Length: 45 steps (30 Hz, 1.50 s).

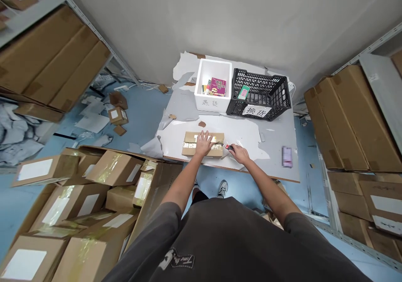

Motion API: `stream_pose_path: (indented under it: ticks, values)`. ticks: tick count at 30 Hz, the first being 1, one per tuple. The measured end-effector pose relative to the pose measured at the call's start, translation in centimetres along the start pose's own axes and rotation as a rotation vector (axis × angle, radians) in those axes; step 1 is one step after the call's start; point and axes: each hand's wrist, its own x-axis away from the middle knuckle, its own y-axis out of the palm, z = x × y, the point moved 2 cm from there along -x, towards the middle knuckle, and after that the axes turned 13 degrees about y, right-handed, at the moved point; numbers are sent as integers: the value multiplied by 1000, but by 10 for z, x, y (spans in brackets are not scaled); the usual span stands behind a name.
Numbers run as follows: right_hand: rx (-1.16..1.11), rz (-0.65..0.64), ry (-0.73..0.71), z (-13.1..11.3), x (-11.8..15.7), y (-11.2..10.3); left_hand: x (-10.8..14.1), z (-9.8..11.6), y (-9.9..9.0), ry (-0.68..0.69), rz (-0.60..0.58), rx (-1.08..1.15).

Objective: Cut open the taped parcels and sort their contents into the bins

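Note:
A small taped cardboard box (189, 145) lies near the front edge of the worktable. My left hand (204, 143) rests flat on top of it, fingers spread over a white label and clear tape. My right hand (240, 153) is closed around a utility knife (230, 147) with a red and black handle. The knife's tip reaches the right end of the box, along the tape; whether the blade is in the tape is too small to tell.
Behind the box stand a white bin (213, 104) with books and a black plastic crate (276, 110) holding a green item. A blurred purple object (287, 156) lies at right. A large carton (157, 185) full of parcels stands left. Shelves with boxes (354, 118) flank the table.

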Motion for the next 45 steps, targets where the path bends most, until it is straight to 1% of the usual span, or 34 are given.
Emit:
stream_pose_path:
  ticks: [4,7,12,16,18,20,21,22,23,24,25,27,28,29,30,31,33,34,36,38,39,41,43,45]
  values:
    - [-24,6,2,1,-3,-1,2,0,1,-14,7,-40]
    - [-66,15,27,2,2,2,2,2,0,-20,7,-42]
    - [-115,14,119,-3,10,8,1,3,-4,-86,3,29]
    - [-100,25,81,-12,6,5,1,5,-7,-127,-24,112]
    - [-105,27,86,-18,1,5,1,6,-7,-150,-26,136]
    - [-146,34,101,-19,-2,6,1,7,-8,-167,-20,145]
    - [-193,45,143,-13,-2,6,1,7,-9,-172,-19,148]
    - [-252,61,217,-3,-1,6,1,7,-9,-175,-20,150]
    - [-314,81,303,11,3,5,1,7,-10,-177,-19,152]
    - [-386,104,457,30,8,5,1,7,-10,-178,-13,153]
    - [-399,113,526,47,15,4,1,7,-11,-177,-7,153]
    - [-408,128,548,75,28,4,1,7,-12,-169,4,147]
    - [-419,132,553,82,34,6,1,7,-12,-165,12,139]
    - [-432,133,555,84,38,9,1,8,-12,-159,17,130]
    - [-444,131,556,79,40,15,2,9,-11,-154,21,121]
    - [-470,126,557,70,40,21,2,10,-11,-148,25,112]
    - [-540,103,540,38,35,35,3,12,-12,-146,28,91]
    - [-655,84,520,19,31,41,4,12,-13,-147,19,78]
    - [-841,42,493,-16,22,51,4,8,-18,-133,-39,53]
    - [-894,8,505,-39,13,55,3,-2,-27,-89,-142,35]
    - [-898,3,528,-46,8,55,4,-9,-32,-65,-198,30]
    - [-890,12,584,-51,-3,52,8,-27,-44,-43,-285,21]
    - [-875,33,621,-52,-20,45,17,-43,-55,-62,-331,7]
    - [-847,59,620,-54,-43,35,30,-51,-61,-105,-342,-2]
